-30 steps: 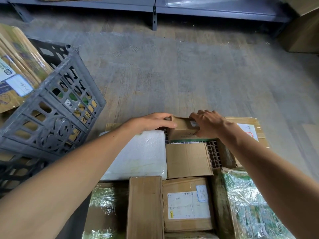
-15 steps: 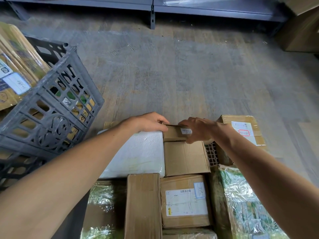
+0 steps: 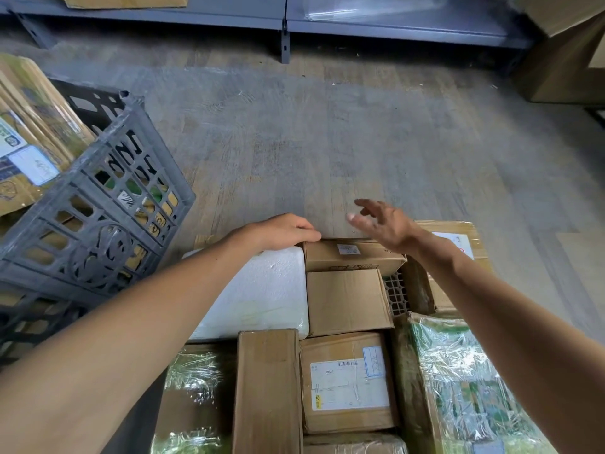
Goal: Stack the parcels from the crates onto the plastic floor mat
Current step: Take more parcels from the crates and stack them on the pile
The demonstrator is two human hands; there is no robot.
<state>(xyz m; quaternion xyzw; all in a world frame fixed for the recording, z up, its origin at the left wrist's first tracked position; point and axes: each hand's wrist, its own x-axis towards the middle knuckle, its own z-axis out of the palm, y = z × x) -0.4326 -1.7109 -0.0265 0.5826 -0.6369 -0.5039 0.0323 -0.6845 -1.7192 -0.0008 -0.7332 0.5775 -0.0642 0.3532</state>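
The parcels lie packed together on the floor mat, a strip of which shows between them towards the right. At the far edge sits a small box, with a foam parcel to its left and a plain box just in front. Nearer, a labelled box lies between a narrow box on its left and a wrapped parcel on its right. A crate holding parcels stands off to the left. The left hand rests at the small box's far left corner, and the right hand hangs above its right end.
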